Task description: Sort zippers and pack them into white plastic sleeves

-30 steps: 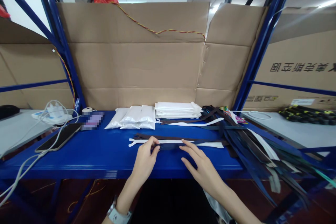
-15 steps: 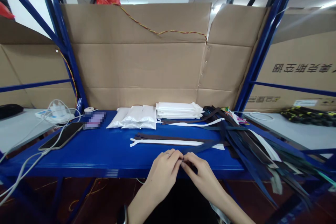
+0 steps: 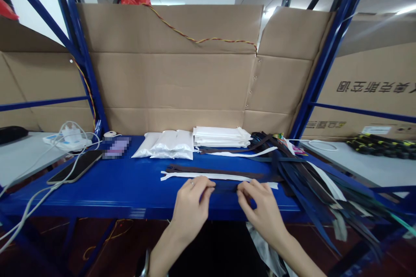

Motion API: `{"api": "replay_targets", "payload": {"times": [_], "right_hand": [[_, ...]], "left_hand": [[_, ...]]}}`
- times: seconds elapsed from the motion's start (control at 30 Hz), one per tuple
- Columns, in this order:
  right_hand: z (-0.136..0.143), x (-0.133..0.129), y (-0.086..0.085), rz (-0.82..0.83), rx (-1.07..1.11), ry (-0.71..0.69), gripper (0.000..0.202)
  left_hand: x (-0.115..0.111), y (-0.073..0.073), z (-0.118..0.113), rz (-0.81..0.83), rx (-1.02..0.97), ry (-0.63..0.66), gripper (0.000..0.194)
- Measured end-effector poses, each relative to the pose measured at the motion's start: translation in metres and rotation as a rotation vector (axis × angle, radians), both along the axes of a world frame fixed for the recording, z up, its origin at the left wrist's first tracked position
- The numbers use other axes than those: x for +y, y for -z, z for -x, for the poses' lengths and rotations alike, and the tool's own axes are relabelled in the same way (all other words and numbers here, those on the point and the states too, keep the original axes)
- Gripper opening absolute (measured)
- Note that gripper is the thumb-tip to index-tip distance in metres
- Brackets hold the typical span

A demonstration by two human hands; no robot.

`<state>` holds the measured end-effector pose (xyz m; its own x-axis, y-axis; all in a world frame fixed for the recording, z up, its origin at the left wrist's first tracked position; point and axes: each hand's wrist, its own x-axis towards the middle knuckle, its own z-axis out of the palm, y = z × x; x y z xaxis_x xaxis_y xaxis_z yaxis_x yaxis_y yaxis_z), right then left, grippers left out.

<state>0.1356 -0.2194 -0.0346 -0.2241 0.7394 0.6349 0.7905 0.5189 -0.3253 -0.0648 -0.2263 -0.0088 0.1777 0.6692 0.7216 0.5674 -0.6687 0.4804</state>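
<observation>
In the lower centre, the left hand and right hand have parted, each pinching the dark blue strip, its middle now exposed near the white zipper and brown zipper on the blue desk.

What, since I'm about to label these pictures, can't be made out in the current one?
- Dark strip: head view, blurred between left hand and right hand; fingers hide the gripped parts.
- Watch: head view, its face is turned out of sight.
- Item beside the phone: head view, masked by pixel blocks.
- Pile of strips: head view, overlaps hide how many.
- White label: head view, print too small.
</observation>
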Motion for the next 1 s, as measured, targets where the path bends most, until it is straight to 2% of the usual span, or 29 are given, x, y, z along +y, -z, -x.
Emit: {"api": "replay_targets", "payload": {"times": [0.17, 0.33, 0.4, 0.5, 0.57, 0.67, 0.83, 0.93, 1.0], "right_hand": [[-0.036, 0.020, -0.002, -0.109, -0.084, 0.215, 0.013], [-0.076, 0.032, -0.007, -0.184, -0.190, 0.449, 0.014], [-0.089, 0.035, -0.008, -0.207, -0.219, 0.527, 0.014], [-0.098, 0.036, -0.008, -0.229, -0.251, 0.567, 0.014], [-0.097, 0.037, -0.007, -0.237, -0.264, 0.535, 0.016], [-0.090, 0.038, -0.006, -0.206, -0.231, 0.406, 0.018], [-0.074, 0.032, -0.009, 0.109, 0.026, 0.099, 0.014], [-0.055, 0.022, -0.015, 0.253, 0.143, -0.044, 0.022], [-0.039, 0.013, -0.020, 0.326, 0.208, -0.148, 0.030]], "left_hand": [[0.019, -0.014, 0.037, 0.124, -0.195, -0.081, 0.010], [0.044, -0.016, 0.091, 0.210, -0.587, -0.075, 0.015], [0.049, -0.015, 0.112, 0.183, -0.634, -0.169, 0.016], [0.053, -0.013, 0.136, 0.155, -0.640, -0.304, 0.018], [0.055, -0.010, 0.145, 0.158, -0.628, -0.357, 0.019], [0.058, -0.006, 0.151, 0.154, -0.529, -0.447, 0.020], [0.056, -0.009, 0.137, -0.012, -0.071, -0.610, 0.022], [0.047, -0.015, 0.109, -0.051, -0.001, -0.539, 0.022], [0.037, -0.017, 0.081, 0.047, 0.001, -0.322, 0.015]]}}
